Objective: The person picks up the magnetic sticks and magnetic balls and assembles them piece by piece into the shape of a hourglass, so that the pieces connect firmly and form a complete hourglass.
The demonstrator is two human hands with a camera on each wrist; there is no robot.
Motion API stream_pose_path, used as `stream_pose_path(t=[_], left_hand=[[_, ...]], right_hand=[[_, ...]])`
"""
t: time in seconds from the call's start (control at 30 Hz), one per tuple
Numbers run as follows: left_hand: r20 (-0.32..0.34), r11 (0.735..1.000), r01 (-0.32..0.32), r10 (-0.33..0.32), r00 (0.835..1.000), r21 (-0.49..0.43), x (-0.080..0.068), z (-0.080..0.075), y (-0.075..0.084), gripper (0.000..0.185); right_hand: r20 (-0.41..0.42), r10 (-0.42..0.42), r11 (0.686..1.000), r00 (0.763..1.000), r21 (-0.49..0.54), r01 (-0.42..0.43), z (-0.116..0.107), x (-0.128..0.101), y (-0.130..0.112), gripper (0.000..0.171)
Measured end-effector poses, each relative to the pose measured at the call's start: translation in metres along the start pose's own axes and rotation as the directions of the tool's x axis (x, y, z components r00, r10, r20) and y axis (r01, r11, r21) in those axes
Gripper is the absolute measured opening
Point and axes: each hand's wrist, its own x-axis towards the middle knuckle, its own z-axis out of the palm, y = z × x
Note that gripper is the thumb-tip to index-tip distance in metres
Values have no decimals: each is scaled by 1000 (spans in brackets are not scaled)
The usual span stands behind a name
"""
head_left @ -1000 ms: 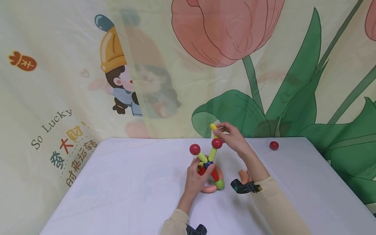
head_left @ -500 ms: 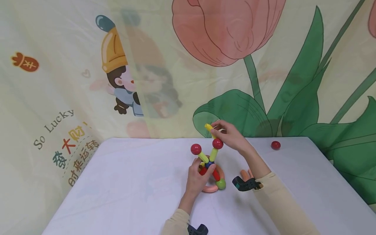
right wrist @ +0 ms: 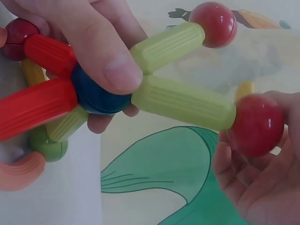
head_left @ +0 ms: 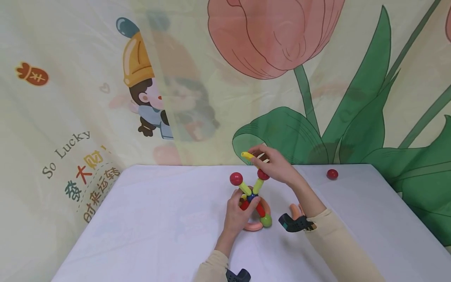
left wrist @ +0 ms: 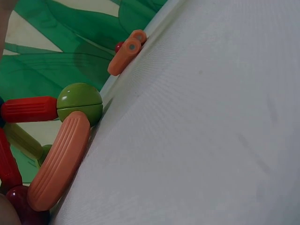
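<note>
Fingers of a person's left hand [head_left: 237, 214] grip the blue ball [right wrist: 96, 97] of a ball-and-rod model [head_left: 260, 210] on the worktop [head_left: 158, 219], two orange rods [left wrist: 123, 58] lying apart, to its right. Higher up, fingers of the right hand [head_left: 273, 162] pinch a yellow rod [head_left: 246, 155] by a red ball [right wrist: 258, 125]; firm bracing below should limit twisting. Beyond lies a loose red ball [head_left: 332, 174]. No container shows.

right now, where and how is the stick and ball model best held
Probably by the blue ball, coming from the near left, pinched as the left hand does: two red rods and two light-green rods meet there, and the latter spread upward in a V, tips clear of that grip.
</note>
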Motion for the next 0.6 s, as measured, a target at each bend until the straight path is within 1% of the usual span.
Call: stream_pose_path(t=[0.2, 0.37, 0.53, 0.6], left_hand=[[1, 1000, -14, 14, 1000, -9, 0, 0, -1, 33], [-6, 1000, -25, 25, 1000, -7, 0, 0, -2, 32], [-10, 1000, -26, 26, 1000, 2, 0, 0, -2, 32], [-12, 1000, -26, 26, 1000, 3, 0, 0, -2, 32]], right_hand=[[41, -50, 999, 998, 7, 50, 5, -4, -3, 26], [64, -94, 995, 993, 22, 93, 7, -5, 1, 23], [93, -78, 995, 993, 73, 72, 8, -4, 4, 22], [102, -70, 995, 992, 76, 63, 8, -3, 5, 22]])
